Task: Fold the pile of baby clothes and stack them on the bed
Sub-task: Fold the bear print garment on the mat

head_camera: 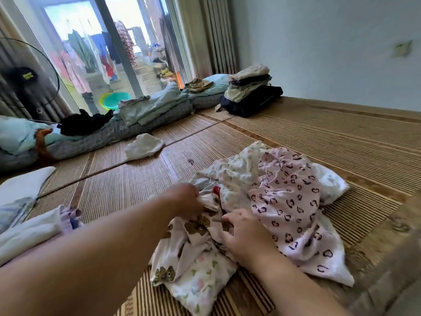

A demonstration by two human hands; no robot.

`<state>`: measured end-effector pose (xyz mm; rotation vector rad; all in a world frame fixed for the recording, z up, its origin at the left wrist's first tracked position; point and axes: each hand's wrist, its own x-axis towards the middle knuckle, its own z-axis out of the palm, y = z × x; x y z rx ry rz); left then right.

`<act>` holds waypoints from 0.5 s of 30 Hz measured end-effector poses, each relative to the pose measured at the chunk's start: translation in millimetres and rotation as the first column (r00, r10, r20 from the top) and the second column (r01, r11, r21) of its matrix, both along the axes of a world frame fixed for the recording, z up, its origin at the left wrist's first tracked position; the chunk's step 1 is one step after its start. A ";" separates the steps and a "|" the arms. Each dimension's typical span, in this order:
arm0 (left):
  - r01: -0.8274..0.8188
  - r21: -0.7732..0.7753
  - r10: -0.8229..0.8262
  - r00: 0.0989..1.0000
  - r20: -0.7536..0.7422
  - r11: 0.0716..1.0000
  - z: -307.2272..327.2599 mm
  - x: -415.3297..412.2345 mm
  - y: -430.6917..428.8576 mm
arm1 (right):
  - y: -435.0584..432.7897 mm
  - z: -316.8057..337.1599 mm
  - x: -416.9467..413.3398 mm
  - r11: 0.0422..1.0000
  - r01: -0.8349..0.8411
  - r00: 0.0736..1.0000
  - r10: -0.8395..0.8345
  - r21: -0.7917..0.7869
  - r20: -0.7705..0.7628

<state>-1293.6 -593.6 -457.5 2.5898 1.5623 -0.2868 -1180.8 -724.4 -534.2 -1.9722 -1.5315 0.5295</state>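
Note:
A loose pile of baby clothes lies on the bamboo mat of the bed. On its right side is a pink garment with dark heart outlines. In front lies a white garment printed with brown bears, over a pale floral piece. My left hand is closed on the bear garment's upper edge. My right hand grips the same garment just to the right. Folded pale clothes lie at the left, beside my left forearm.
A small white cloth lies alone on the mat farther back. Folded quilts and pillows line the far edge, with a stack of folded adult clothes at the back right. A standing fan and glass door are at the left.

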 end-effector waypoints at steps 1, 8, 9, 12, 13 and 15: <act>0.003 -0.003 -0.003 1.000 0.024 1.000 7.1 -3.4 -1.3 | -0.3 0.2 -0.5 1.000 0.001 1.000 -0.001 -0.001 0.008; -0.011 -0.021 0.016 0.956 0.292 1.000 70.3 -39.8 -28.9 | -10.6 26.5 -24.0 0.982 0.068 0.985 -0.037 0.178 -0.171; -0.004 -0.037 0.016 0.938 0.347 0.999 80.4 -47.8 -35.1 | -11.8 34.6 -29.8 0.976 0.074 0.977 -0.030 0.205 -0.209; 0.055 -0.116 0.015 0.848 0.530 0.992 110.9 -73.0 -56.8 | -15.9 58.4 -45.4 0.960 0.064 0.959 0.017 0.274 -0.282; 0.069 -0.144 0.033 0.794 0.607 0.987 121.5 -81.2 -63.1 | -17.2 63.1 -48.8 0.962 0.063 0.951 0.024 0.267 -0.309; 0.083 -0.178 0.077 0.670 0.738 0.981 147.1 -102.8 -77.8 | -20.7 70.8 -58.7 0.967 0.058 0.939 0.033 0.249 -0.343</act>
